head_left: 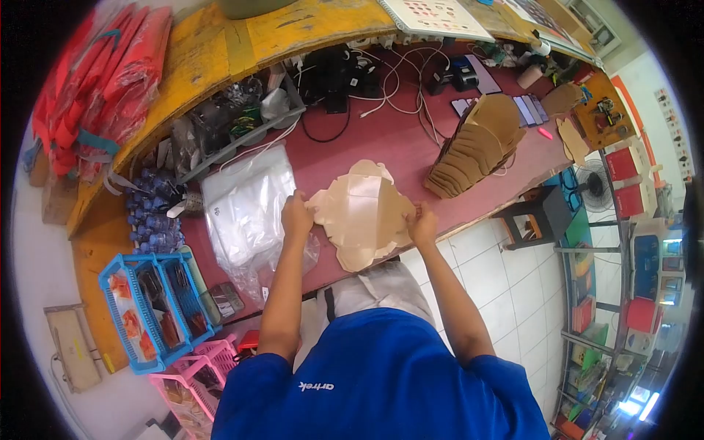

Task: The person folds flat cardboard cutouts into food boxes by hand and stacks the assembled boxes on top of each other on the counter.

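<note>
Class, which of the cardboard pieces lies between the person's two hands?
The single flat piece, left hand and right hand at its edges; the others lie stacked or loose to its right.

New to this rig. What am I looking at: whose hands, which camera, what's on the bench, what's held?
No robot here: a person works bare-handed. The single picture comes from a camera on their head, looking forward and down, hence the curved, wide view. The left hand and right hand hold opposite edges of a flat brown cardboard piece. On the dark red bench, clear plastic bags lie to the left, and a pile of similar brown pieces to the right.
</note>
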Tool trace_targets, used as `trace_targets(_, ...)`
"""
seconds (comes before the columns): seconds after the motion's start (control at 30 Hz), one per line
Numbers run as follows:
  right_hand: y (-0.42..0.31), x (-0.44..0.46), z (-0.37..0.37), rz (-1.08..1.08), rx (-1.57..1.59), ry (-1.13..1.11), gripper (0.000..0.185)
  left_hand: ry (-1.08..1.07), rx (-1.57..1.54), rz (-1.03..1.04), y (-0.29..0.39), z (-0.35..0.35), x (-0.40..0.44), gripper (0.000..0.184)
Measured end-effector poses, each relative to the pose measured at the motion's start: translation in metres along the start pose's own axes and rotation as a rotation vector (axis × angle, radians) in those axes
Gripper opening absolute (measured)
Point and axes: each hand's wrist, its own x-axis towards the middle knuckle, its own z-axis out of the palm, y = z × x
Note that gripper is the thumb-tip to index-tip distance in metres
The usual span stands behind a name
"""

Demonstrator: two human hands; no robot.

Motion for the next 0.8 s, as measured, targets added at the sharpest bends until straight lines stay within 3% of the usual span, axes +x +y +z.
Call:
trace_targets(0.1,-0.011,0.001,-0.008,-0.164,0.008,0.062,0.029,-0.002,-0.015,0.066,-0.002,0.002,0.0,0.033)
trace_targets(0.23,-0.039,-0.01,-0.023,-0.058,-0.007,0.009,0.028,0.11,-0.097,0.122,0.009,-0.007,-0.011,0.024)
trace_targets(0.3,-0.036,-0.011,-0.023,-0.349,-0.203,0.193,0.03,0.129,-0.098,0.108,0.015,-0.013,-0.017,0.018)
trace_targets(0.63,-0.043,-0.013,-0.028,-0.391,-0.302,0.198,0.025,0.223,-0.012,0.165,0.018,-0.009,-0.026,0.013)
trace_targets(0.7,-0.043,-0.007,-0.027,-0.044,0.049,-0.073,0.02,0.323,-0.028,0.249,0.02,-0.017,-0.026,0.011)
trace_targets(0.73,-0.034,-0.004,-0.026,-0.053,0.049,-0.079,0.02,0.331,-0.028,0.242,0.02,-0.022,-0.027,0.011)
trace_targets(0.8,-0.019,-0.003,-0.027,0.15,0.548,-0.213,0.015,0.248,-0.328,0.156,0.018,-0.033,-0.027,0.019)
